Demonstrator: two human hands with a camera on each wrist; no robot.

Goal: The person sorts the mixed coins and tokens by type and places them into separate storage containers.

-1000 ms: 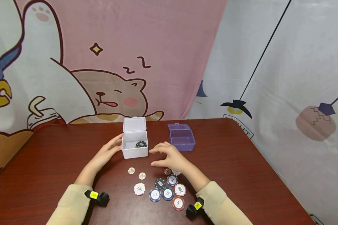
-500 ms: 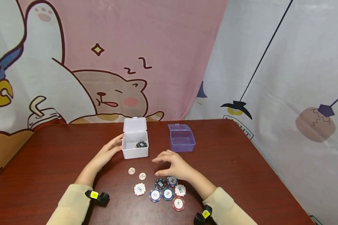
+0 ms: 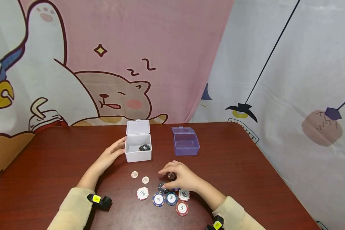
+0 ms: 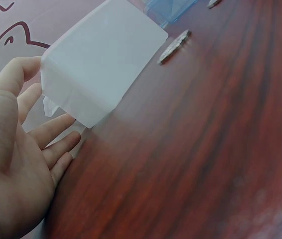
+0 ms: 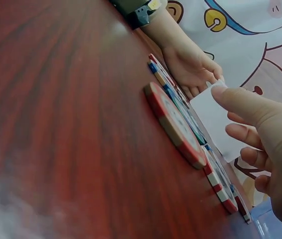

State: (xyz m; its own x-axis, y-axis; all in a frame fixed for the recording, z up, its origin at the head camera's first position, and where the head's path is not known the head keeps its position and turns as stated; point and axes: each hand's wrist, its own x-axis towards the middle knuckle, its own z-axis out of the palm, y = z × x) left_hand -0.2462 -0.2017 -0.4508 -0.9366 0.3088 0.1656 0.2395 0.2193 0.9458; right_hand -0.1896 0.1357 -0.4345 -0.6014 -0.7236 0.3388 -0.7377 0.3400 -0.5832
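My left hand (image 3: 107, 157) rests its fairly straight fingers and thumb against the left side of an open white plastic box (image 3: 138, 156). Inside that box lies a black poker chip (image 3: 144, 147). My right hand (image 3: 180, 176) hovers low over a cluster of poker chips, its thumb tip over a black 100 chip (image 3: 161, 187) and its fingers loosely bent. A copper-coloured coin (image 3: 171, 176) shows between thumb and forefinger, apparently on the table. In the right wrist view, a red-edged chip (image 5: 173, 124) lies before the hand, and nothing shows in its grasp.
A translucent purple box (image 3: 186, 150) stands open at right of the white one. Two copper coins, one a coin (image 3: 134, 174) at left, and a white 100 chip (image 3: 142, 193) lie in front. Blue, green and red chips, including a red 5 chip (image 3: 182, 208), sit nearer on the table.
My right hand has moved back from beside the white box, down and slightly right, over the chips. My left hand stays at the white box.
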